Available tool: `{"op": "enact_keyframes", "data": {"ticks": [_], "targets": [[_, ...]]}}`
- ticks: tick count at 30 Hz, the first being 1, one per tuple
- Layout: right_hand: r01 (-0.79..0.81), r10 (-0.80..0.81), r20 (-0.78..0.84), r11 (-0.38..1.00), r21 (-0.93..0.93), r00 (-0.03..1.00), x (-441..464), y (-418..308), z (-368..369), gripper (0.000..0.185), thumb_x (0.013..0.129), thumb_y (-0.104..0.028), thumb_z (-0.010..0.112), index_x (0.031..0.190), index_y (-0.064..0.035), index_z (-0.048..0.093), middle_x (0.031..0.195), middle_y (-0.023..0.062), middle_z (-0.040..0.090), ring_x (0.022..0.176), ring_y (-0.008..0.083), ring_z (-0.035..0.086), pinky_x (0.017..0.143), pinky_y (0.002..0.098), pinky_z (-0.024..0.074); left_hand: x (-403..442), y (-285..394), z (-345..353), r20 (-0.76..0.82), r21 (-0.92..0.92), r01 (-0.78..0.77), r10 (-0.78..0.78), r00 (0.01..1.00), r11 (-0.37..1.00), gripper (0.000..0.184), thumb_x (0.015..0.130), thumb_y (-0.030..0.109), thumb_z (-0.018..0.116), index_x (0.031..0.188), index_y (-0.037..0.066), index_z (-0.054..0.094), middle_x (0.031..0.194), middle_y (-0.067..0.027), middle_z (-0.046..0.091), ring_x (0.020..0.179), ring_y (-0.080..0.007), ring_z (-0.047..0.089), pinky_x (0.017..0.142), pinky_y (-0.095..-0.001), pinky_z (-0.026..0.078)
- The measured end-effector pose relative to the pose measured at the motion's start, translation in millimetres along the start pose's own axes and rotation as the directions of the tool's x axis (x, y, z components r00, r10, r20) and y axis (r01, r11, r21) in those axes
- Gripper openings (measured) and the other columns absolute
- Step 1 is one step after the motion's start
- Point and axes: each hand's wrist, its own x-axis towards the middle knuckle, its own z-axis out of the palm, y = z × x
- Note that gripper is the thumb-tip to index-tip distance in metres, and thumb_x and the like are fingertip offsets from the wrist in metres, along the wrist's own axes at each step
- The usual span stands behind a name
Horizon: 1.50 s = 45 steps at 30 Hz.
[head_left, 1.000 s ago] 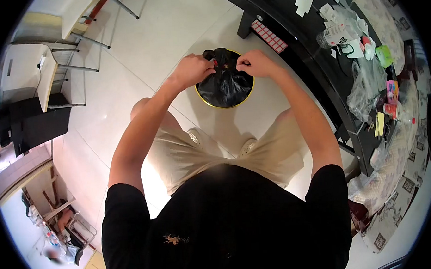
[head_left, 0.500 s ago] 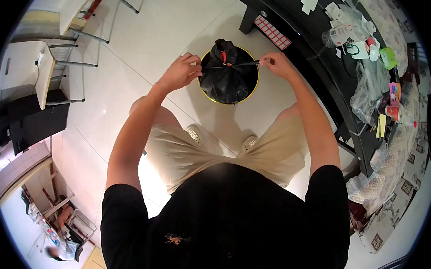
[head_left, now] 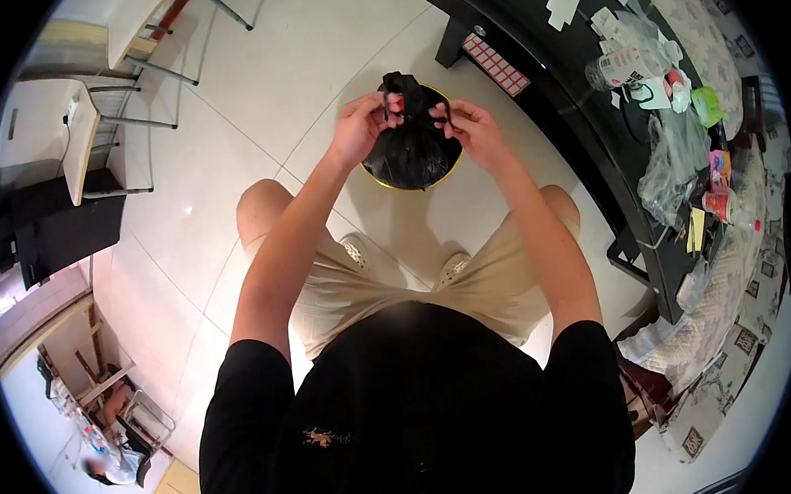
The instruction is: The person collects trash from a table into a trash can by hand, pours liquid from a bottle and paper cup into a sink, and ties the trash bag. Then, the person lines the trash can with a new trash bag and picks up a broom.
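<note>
Pale floor tiles (head_left: 187, 132) run under everything here, and over them sits or crouches a person (head_left: 411, 405) in a black T-shirt and beige shorts (head_left: 340, 289), knees apart, arms stretched forward. To the person's right runs a long black table (head_left: 527, 16) with a cluttered top. On the floor ahead of the knees, near the table, stands a round bin (head_left: 384, 183) with a yellow rim. A black garbage bag (head_left: 407, 155) fills its mouth, the bag's upper part gathered and standing up between the two hands.

The left hand (head_left: 361, 127) pinches a black strand of the bag at its gathered neck; the right hand (head_left: 474, 130) has a strand from the other side between bent fingers. They are close together, and I can't make out whether the strands cross.

Over on the table a crumpled clear plastic bag (head_left: 668, 182) lies below a clear bottle (head_left: 619, 68) with a white label. A green packet (head_left: 706, 106) rests nearby. Smallest of all, a red patch (head_left: 399, 104) shows beside the left fingertips.
</note>
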Motion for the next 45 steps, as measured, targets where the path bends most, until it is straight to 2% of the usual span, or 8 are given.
{"op": "enact_keyframes", "data": {"ticks": [5,8,12,14,20,29,35,45], "targets": [[-0.106,0.102,-0.066,0.992,-0.069,0.993,10,-3,46,0.021,0.095,0.000,0.064,0.116,0.0019,0.066,0.103,0.0074,0.070,0.087,0.0152,0.066,0.084,0.0280,0.0559,6,-9,31,-0.006,0.639,0.037,-0.044,0.999,0.769,0.038,0.101,-0.002,0.053,0.138,0.000,0.059,0.117,-0.0026,0.067,0.097,-0.0091,0.064,0.079,-0.0236,0.054],[-0.042,0.038,-0.052,0.997,-0.063,0.998,17,2,51,0.020,0.092,-0.002,0.068,0.113,-0.0002,0.067,0.103,0.0037,0.070,0.079,0.0139,0.063,0.077,0.0256,0.0532,12,-17,38,0.009,0.595,-0.027,0.027,1.000,0.803,0.032,0.100,0.000,0.057,0.132,0.002,0.063,0.106,-0.0005,0.069,0.093,-0.0084,0.064,0.078,-0.0237,0.053],[0.023,-0.113,-0.144,0.857,-0.515,0.983,18,0,38,0.017,0.090,-0.010,0.073,0.106,-0.0051,0.070,0.085,0.0001,0.068,0.070,0.0112,0.060,0.066,0.0261,0.0470,11,-3,26,0.104,0.955,-0.104,0.015,0.994,0.276,0.015,0.099,0.008,0.066,0.109,-0.003,0.068,0.095,0.0001,0.070,0.089,-0.0080,0.063,0.081,-0.0268,0.053],[0.044,-0.232,-0.096,0.532,-0.846,0.968,2,-25,49,0.015,0.092,-0.014,0.073,0.104,-0.0054,0.071,0.072,-0.0013,0.064,0.065,0.0105,0.056,0.062,0.0260,0.0431,3,3,17,0.092,0.853,-0.102,0.045,0.995,0.512,0.015,0.099,0.009,0.067,0.107,-0.003,0.068,0.095,-0.0006,0.070,0.088,-0.0084,0.063,0.082,-0.0269,0.053],[0.058,-0.245,-0.010,0.270,-0.961,0.969,-11,-13,22,0.018,0.090,-0.021,0.074,0.096,-0.0031,0.073,0.072,0.0091,0.069,0.058,0.0183,0.058,0.059,0.0323,0.0470,-14,8,-23,0.019,0.588,-0.023,0.015,1.000,0.809,0.016,0.103,0.019,0.062,0.102,0.003,0.067,0.092,0.0006,0.067,0.088,-0.0085,0.060,0.082,-0.0262,0.048],[-0.067,-0.159,-0.196,0.588,-0.806,0.968,8,12,-18,0.018,0.096,-0.018,0.066,0.095,-0.0008,0.071,0.081,0.0046,0.071,0.073,0.0120,0.064,0.069,0.0292,0.0508,-33,13,-38,-0.209,0.124,0.137,-0.109,0.972,0.983,0.016,0.106,0.020,0.055,0.100,0.009,0.063,0.090,-0.0007,0.063,0.089,-0.0123,0.060,0.085,-0.0292,0.047],[0.083,-0.148,-0.109,0.887,-0.453,0.983,-3,-33,94,0.019,0.101,-0.015,0.061,0.101,0.0029,0.069,0.096,0.0049,0.072,0.090,0.0113,0.066,0.085,0.0257,0.0514,-29,44,54,-0.104,0.354,0.064,-0.028,0.994,0.933,0.017,0.104,0.016,0.059,0.105,0.001,0.063,0.099,-0.0057,0.067,0.094,-0.0155,0.066,0.089,-0.0305,0.052],[0.244,-0.325,-0.184,0.900,-0.361,0.928,-97,-154,263,0.022,0.103,-0.010,0.060,0.121,0.0032,0.061,0.123,0.0085,0.055,0.108,0.0158,0.064,0.094,0.0276,0.0501,-119,185,209,-0.288,0.425,0.020,0.114,0.951,0.905,0.018,0.100,0.006,0.063,0.116,-0.002,0.059,0.104,-0.0059,0.069,0.099,-0.0116,0.065,0.088,-0.0266,0.052]]}}
